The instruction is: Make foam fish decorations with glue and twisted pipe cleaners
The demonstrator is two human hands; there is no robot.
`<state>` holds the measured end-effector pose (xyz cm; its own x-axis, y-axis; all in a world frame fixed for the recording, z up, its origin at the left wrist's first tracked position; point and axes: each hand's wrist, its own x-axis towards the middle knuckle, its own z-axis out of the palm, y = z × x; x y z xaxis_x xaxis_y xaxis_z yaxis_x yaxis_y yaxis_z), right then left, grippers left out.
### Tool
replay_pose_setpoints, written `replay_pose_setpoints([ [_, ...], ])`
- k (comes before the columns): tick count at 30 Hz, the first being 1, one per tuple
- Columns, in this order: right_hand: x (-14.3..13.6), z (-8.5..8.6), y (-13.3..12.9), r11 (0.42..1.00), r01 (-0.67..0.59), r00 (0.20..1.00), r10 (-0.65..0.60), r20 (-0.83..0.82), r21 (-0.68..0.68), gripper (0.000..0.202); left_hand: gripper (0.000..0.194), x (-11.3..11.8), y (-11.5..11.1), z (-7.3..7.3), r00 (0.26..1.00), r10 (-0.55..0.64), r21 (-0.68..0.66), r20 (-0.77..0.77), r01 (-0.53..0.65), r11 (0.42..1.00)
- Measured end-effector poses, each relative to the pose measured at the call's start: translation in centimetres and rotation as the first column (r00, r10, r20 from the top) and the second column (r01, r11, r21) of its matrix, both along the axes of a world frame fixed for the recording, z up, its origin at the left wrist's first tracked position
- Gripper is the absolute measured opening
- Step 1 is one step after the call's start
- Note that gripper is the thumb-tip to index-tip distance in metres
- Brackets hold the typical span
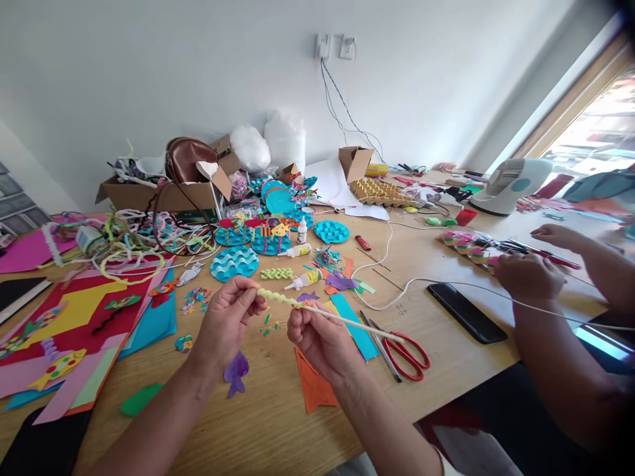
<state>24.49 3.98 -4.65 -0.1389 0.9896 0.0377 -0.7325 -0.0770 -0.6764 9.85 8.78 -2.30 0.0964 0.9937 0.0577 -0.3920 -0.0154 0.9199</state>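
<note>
Between my hands stretches a pale yellow pipe cleaner (276, 297), its length twisted into a wavy coil. My left hand (229, 318) is closed in a pinch on its left end. My right hand (320, 340) grips where the coil meets a thin off-white rod (372, 330), which sticks out toward the lower right; whether rod and coil are one piece I cannot tell. Just beyond my fingers lie a braided green strip (276, 274) and a glue bottle (303, 279). A purple paper fish (237, 374) and orange paper (313, 383) lie beneath my hands.
Red-handled scissors (409, 357), a pen (381, 347) and a blue paper strip (354, 325) lie right of my hand. A black phone (467, 312) and white cable (391, 305) are farther right, near another person's hands (530, 274). Coloured paper sheets (104, 304) cover the left.
</note>
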Motion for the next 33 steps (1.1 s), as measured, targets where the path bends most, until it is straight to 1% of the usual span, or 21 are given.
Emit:
replay_pose_setpoints([
  [2,-0.5,-0.1,0.3,0.993,0.107,0.994,-0.106,0.016,-0.044,0.022,0.019,0.3,0.0,-0.7,0.998,0.060,0.013,-0.019,-0.060,0.998],
  [5,-0.6,-0.1,0.9,0.958,0.272,0.951,-0.254,0.177,-0.091,0.026,0.016,0.4,0.0,-1.5,0.983,0.155,0.087,-0.098,-0.146,0.985],
  [8,-0.4,-0.7,1.6,0.892,0.447,0.840,-0.394,0.374,-0.064,0.029,0.012,0.5,0.1,-2.1,0.944,0.227,0.214,-0.239,-0.177,0.961],
  [10,-0.2,-1.4,2.0,0.853,0.522,0.729,-0.445,0.520,-0.004,0.028,0.009,0.7,0.3,-2.3,0.916,0.259,0.282,-0.308,-0.172,0.944],
  [11,-0.1,-1.8,2.2,0.837,0.545,0.645,-0.457,0.612,0.051,0.027,0.008,0.8,0.5,-2.4,0.905,0.270,0.303,-0.328,-0.170,0.938],
  [12,-0.1,-2.2,2.2,0.825,0.551,0.531,-0.465,0.709,0.128,0.027,0.007,0.9,0.7,-2.4,0.897,0.280,0.313,-0.342,-0.172,0.934],
  [13,0.0,-2.5,2.2,0.814,0.535,0.383,-0.473,0.793,0.227,0.026,0.007,1.0,0.8,-2.5,0.891,0.288,0.316,-0.352,-0.176,0.932],
  [14,0.2,-2.8,2.1,0.804,0.489,0.210,-0.486,0.848,0.339,0.027,0.007,1.0,1.0,-2.6,0.886,0.293,0.314,-0.360,-0.181,0.932],
  [15,0.3,-2.9,2.0,0.792,0.413,0.029,-0.504,0.863,0.449,0.028,0.007,1.0,1.1,-2.6,0.883,0.293,0.310,-0.367,-0.181,0.933],
  [16,0.5,-2.8,1.8,0.777,0.315,-0.143,-0.528,0.837,0.545,0.031,0.007,1.0,1.3,-2.8,0.881,0.288,0.303,-0.375,-0.177,0.936],
  [17,0.8,-2.7,1.6,0.758,0.206,-0.291,-0.556,0.779,0.618,0.033,0.007,0.9,1.3,-2.9,0.881,0.279,0.294,-0.383,-0.170,0.941],
  [18,1.1,-2.4,1.4,0.733,0.105,-0.406,-0.585,0.702,0.672,0.035,0.008,0.8,1.4,-3.0,0.882,0.264,0.283,-0.391,-0.158,0.946],
  [19,1.5,-2.1,1.2,0.701,0.016,-0.486,-0.618,0.618,0.713,0.035,0.008,0.8,1.4,-3.1,0.883,0.245,0.270,-0.401,-0.141,0.952],
  [20,1.9,-1.7,1.1,0.669,-0.063,-0.533,-0.650,0.542,0.740,0.033,0.008,0.7,1.3,-3.2,0.885,0.223,0.256,-0.409,-0.123,0.959],
  [21,2.3,-1.4,1.0,0.643,-0.130,-0.555,-0.678,0.482,0.755,0.030,0.008,0.6,1.2,-3.3,0.887,0.200,0.243,-0.415,-0.104,0.964],
  [22,2.8,-1.2,1.0,0.630,-0.183,-0.562,-0.697,0.445,0.755,0.027,0.007,0.5,1.1,-3.3,0.890,0.181,0.234,-0.418,-0.086,0.968],
  [23,3.2,-1.0,1.0,0.635,-0.226,-0.562,-0.705,0.433,0.739,0.025,0.007,0.5,1.0,-3.3,0.894,0.164,0.231,-0.418,-0.070,0.970],
  [25,3.9,-0.9,0.9,0.681,-0.286,-0.546,-0.694,0.469,0.674,0.026,0.006,0.4,0.8,-3.2,0.903,0.143,0.238,-0.406,-0.047,0.970],
  [26,4.1,-0.8,0.8,0.706,-0.299,-0.532,-0.682,0.502,0.641,0.026,0.006,0.3,0.7,-3.0,0.908,0.134,0.246,-0.396,-0.035,0.969],
  [28,4.3,-0.7,0.5,0.737,-0.304,-0.482,-0.666,0.569,0.604,0.027,0.006,0.1,0.7,-2.5,0.917,0.106,0.258,-0.384,-0.004,0.966],
  [33,4.1,0.3,-0.6,0.746,-0.246,-0.326,-0.665,0.672,0.619,0.026,0.008,-0.7,0.8,-1.4,0.914,0.027,0.259,-0.405,0.087,0.962],
])
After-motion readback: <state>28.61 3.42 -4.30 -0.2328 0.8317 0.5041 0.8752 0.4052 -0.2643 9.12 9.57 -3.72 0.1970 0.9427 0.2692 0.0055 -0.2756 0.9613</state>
